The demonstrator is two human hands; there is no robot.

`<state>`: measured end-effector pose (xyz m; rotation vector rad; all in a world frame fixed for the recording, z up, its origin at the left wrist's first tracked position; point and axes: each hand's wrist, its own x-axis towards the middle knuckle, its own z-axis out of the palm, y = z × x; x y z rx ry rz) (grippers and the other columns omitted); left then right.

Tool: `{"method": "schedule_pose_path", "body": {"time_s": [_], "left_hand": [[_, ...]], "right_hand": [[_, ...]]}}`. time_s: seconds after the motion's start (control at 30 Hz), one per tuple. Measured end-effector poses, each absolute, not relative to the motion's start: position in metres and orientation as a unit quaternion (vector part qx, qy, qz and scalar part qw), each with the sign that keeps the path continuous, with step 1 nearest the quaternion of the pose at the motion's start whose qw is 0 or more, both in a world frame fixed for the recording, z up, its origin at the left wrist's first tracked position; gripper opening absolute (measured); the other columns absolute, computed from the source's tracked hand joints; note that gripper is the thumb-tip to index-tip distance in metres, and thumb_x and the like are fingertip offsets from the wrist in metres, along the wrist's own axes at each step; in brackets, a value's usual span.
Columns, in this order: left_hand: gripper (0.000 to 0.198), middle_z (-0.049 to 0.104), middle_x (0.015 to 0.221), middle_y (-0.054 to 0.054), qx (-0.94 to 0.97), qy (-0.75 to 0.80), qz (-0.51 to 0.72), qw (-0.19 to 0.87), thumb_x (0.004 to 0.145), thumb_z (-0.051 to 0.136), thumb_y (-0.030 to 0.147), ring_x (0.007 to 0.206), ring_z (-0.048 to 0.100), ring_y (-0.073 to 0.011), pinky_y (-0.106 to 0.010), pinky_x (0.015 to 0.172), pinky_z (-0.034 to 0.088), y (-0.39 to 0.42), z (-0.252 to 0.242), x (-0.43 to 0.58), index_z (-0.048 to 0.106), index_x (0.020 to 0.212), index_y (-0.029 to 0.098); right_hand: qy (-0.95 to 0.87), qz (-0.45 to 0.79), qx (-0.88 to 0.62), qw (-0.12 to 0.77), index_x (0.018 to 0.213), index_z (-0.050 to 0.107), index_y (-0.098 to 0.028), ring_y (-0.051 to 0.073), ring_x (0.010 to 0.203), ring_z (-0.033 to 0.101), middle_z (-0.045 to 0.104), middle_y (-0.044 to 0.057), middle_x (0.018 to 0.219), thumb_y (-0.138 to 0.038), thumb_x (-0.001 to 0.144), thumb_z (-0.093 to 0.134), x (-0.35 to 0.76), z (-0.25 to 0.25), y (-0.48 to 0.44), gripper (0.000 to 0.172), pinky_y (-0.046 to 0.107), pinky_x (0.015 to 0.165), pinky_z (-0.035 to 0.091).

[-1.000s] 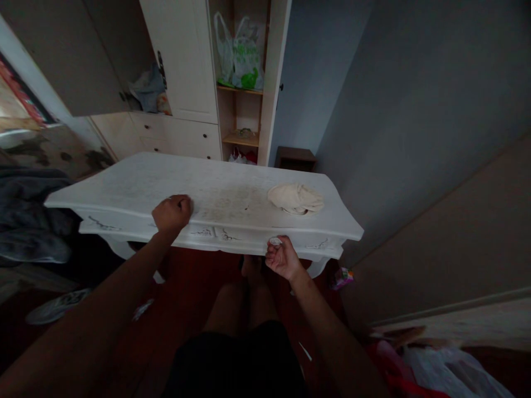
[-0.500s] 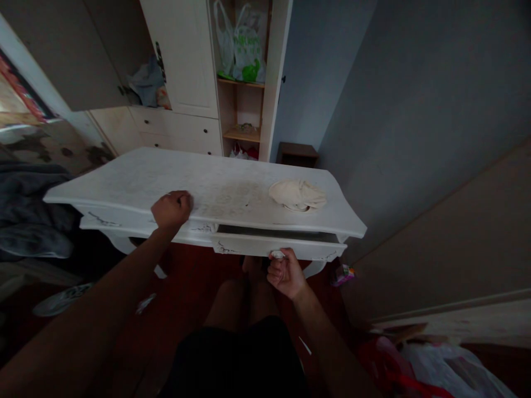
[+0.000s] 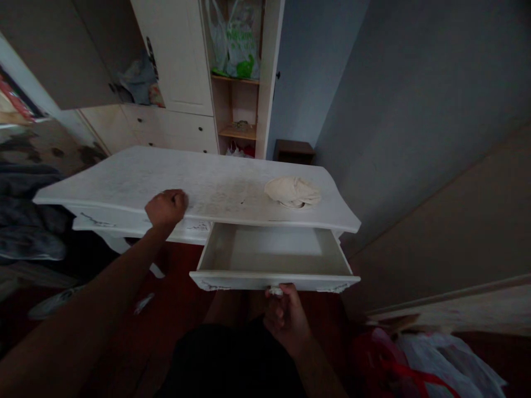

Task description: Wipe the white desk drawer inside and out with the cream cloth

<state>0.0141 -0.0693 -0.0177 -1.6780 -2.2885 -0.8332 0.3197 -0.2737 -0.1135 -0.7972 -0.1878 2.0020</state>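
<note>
The right hand [image 3: 288, 323] has its thumb and fingers closed on a small, white, ornate knob [image 3: 275, 291] at the middle of the drawer front. It looks like a pinch on a small piece, so a sideways tug or a loose fit could let it slip free or work the knob loose.

The white wooden drawer [image 3: 232, 279], with dark-traced carving near both ends of its front, stands well out from under the right half of the tabletop's front edge, its pale inside showing. Its front hangs over the person's lap, with no hand underneath. If the pull carries it past its runners, it could tip and drop onto the thighs; an uneven pull could jam it askew.

The left hand [image 3: 166, 207] is clenched into a fist that seems to rest on the tabletop near the front edge, left of the middle; whether it encloses anything, I cannot tell. If that hand is bracing the white, curve-edged wooden table [image 3: 136, 171], lifting it during a hard pull could let the table slide forward.

A cream-coloured, crumpled cloth [image 3: 292, 189] lies on the tabletop's right part, between the back edge and the front edge, behind the drawer. A sharp jerk could shift it toward the front edge.
</note>
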Motion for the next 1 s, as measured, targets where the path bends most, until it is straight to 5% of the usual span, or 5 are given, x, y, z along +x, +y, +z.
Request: {"method": "schedule_pose_path", "body": {"time_s": [0.73, 1.0], "left_hand": [[0.044, 0.071, 0.115, -0.013, -0.574, -0.771, -0.259, 0.095, 0.093, 0.035, 0.032, 0.1, 0.065, -0.0291, -0.035, 0.078, 0.044, -0.071, -0.016, 0.016, 0.07, 0.114, 0.017], [0.042, 0.072, 0.114, -0.01, -0.573, -0.775, -0.246, 0.103, 0.092, 0.037, 0.032, 0.094, 0.065, -0.0231, -0.03, 0.075, 0.043, -0.071, -0.013, 0.017, 0.07, 0.114, 0.019]], "right_hand": [[-0.076, 0.763, -0.453, 0.456, 0.063, 0.063, -0.017, 0.004, 0.024, 0.027, 0.039, -0.008, 0.026, -0.069, 0.053, 0.076, 0.301, -0.174, -0.359, 0.055, 0.018, 0.032, 0.013], [-0.093, 0.755, -0.463, 0.455, 0.064, 0.064, -0.017, 0.004, 0.024, 0.023, 0.034, -0.009, 0.025, -0.075, 0.054, 0.071, 0.3, -0.196, -0.361, 0.06, 0.019, 0.031, 0.013]]}}
